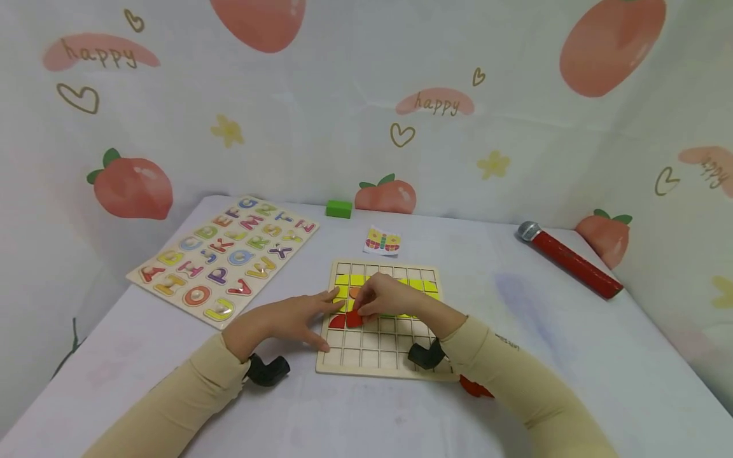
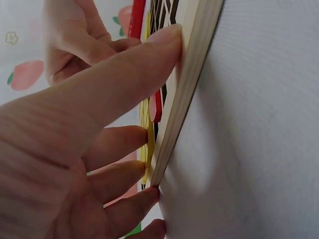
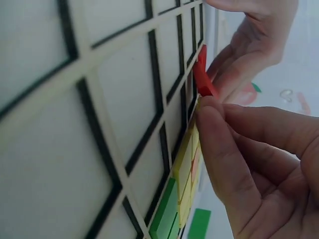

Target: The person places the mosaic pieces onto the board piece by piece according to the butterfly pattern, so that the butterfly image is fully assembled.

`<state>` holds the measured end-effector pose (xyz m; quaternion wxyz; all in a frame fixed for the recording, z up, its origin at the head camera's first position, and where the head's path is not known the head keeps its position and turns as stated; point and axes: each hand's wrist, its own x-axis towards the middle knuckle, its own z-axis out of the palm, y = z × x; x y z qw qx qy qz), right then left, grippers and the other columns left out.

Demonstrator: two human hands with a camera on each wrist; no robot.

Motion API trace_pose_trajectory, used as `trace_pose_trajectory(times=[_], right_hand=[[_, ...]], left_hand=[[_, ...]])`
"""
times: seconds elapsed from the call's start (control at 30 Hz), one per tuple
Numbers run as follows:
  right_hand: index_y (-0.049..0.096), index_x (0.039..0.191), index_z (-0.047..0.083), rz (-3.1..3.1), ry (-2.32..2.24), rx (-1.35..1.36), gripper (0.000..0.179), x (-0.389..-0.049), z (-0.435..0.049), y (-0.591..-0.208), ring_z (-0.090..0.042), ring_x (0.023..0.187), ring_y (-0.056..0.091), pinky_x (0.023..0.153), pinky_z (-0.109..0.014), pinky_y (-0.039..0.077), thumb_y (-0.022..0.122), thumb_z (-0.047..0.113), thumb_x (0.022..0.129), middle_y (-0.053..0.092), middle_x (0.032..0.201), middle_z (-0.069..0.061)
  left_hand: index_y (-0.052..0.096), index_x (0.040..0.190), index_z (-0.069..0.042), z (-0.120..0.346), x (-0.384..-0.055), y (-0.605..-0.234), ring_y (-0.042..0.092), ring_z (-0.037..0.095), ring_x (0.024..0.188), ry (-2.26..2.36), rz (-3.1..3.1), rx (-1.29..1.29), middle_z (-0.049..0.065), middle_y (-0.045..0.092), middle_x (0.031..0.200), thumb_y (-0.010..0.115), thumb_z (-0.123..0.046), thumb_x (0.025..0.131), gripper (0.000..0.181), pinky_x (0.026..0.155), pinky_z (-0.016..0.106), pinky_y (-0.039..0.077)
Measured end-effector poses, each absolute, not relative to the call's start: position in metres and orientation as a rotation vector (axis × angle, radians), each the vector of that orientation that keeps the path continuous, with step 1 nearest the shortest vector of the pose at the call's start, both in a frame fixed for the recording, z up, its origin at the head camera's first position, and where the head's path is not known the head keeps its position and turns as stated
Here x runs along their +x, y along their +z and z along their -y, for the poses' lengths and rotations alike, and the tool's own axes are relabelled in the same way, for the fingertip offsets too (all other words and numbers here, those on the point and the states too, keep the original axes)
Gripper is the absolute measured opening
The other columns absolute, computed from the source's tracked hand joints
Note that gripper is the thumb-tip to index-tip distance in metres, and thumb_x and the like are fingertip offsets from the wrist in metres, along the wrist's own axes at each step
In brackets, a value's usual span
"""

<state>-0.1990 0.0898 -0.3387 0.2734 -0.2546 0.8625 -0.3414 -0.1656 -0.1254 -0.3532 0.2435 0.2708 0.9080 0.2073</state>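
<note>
A wooden grid board lies on the table before me. Its upper rows hold yellow tiles, and green tiles show in the right wrist view. My right hand pinches a red tile between thumb and fingertips, over the board's left part. Just left of it, a red rounded-corner tile sits in the leftmost column. My left hand rests at the board's left edge with spread fingers. In the left wrist view its thumb lies on the board's face near the edge.
An alphabet board with coloured letters lies to the left. Behind the grid board are a butterfly picture card and a green block. A red microphone lies at the right. Red pieces lie beside the right forearm.
</note>
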Motion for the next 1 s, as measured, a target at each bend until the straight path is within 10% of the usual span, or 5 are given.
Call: trace_pose_trajectory(times=[1.0], right_hand=[[0.072, 0.100, 0.004, -2.429, -0.789, -0.786, 0.019, -0.186, -0.121, -0.333, -0.006, 0.079, 0.062, 0.074, -0.020, 0.052, 0.067, 0.015, 0.085, 0.072, 0.091, -0.003]], left_hand=[[0.038, 0.144, -0.020, 0.124, -0.165, -0.354, 0.019, 0.026, 0.144, 0.555, -2.494, 0.719, 0.003, 0.017, 0.157, 0.076, -0.041, 0.073, 0.083, 0.115, 0.047, 0.023]])
